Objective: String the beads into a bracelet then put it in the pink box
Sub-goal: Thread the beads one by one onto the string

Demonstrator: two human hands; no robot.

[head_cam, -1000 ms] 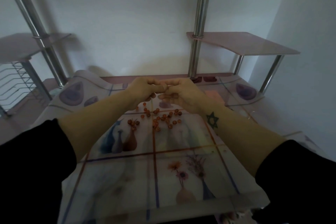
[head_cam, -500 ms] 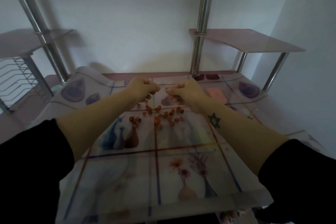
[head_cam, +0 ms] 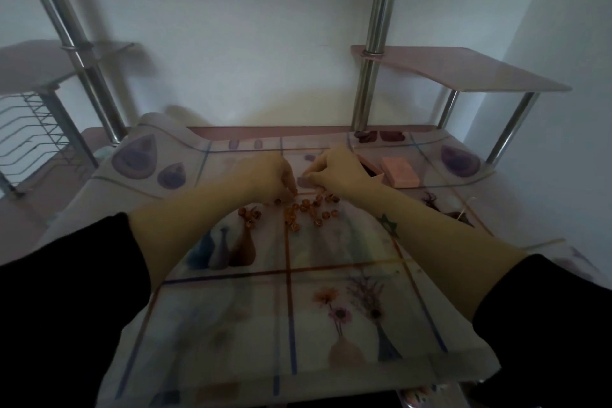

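Small, glossy amber beads [head_cam: 308, 209] lay scattered on the patterned tablecloth [head_cam: 331, 275] just below the person's hands; light, hard and apt to roll or slip, they looked best pinched singly between fingertip and thumb. The left hand [head_cam: 265, 175] dipped curled fingers to the scatter's far edge and the right hand [head_cam: 341, 172] bunched its fingertips just beyond it, though whether either gripped a bead or thread could not be told. The open pink box [head_cam: 377, 175] sat just behind the right hand, its lid [head_cam: 399, 170] alongside.
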